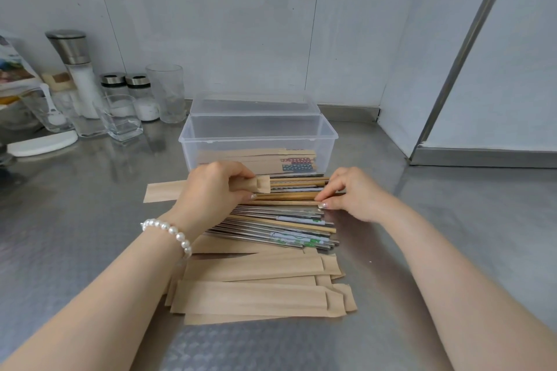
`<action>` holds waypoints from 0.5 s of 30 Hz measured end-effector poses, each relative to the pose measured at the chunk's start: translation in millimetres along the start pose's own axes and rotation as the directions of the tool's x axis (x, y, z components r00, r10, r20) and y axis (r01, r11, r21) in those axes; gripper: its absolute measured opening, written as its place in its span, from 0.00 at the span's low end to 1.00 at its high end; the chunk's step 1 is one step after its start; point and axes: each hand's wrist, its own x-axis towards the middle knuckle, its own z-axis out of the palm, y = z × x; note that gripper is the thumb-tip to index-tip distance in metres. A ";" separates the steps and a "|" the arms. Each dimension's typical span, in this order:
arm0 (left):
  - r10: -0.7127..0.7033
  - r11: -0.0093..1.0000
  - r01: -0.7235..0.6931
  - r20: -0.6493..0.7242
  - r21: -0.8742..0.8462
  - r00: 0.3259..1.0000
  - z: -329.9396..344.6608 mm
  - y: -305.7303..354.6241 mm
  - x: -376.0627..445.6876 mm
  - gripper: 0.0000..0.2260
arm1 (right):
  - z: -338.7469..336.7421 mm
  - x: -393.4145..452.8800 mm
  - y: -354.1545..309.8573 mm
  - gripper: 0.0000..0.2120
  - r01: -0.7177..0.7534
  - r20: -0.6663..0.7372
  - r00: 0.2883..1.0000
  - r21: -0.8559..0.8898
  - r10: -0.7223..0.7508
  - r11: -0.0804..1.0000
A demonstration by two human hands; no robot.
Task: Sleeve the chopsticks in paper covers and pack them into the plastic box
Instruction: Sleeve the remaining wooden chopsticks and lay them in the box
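A clear plastic box (331,133) stands open at the back of the steel counter, with several sleeved chopsticks lying inside. In front of it lies a loose pile of wooden and metal chopsticks (283,227). My left hand (212,190) holds a brown paper cover (164,191) by its open end, which points right. My right hand (351,193) pinches the ends of a wooden pair of chopsticks (289,197) lying level with the cover's mouth. A stack of empty paper covers (256,289) lies nearest me.
The box's clear lid (254,102) leans behind it against the tiled wall. At the back left stand a salt grinder (75,69), two shakers (141,96), glasses (122,117) and a white lid (42,144). A metal frame (464,48) rises at the right.
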 end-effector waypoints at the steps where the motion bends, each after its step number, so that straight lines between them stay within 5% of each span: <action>1: 0.002 1.000 -0.002 0.000 0.003 1.000 0.7 0.4 0.0 0.12 | 0.8 1.0 0.8 0.06 -0.003 -0.014 1.000 -0.005 0.003 1.000; 15: 0.083 0.996 -0.081 0.102 -0.024 0.991 5.0 7.9 -3.9 0.15 | 4.2 0.9 -2.8 0.06 0.082 -0.051 0.995 -0.081 -0.086 0.993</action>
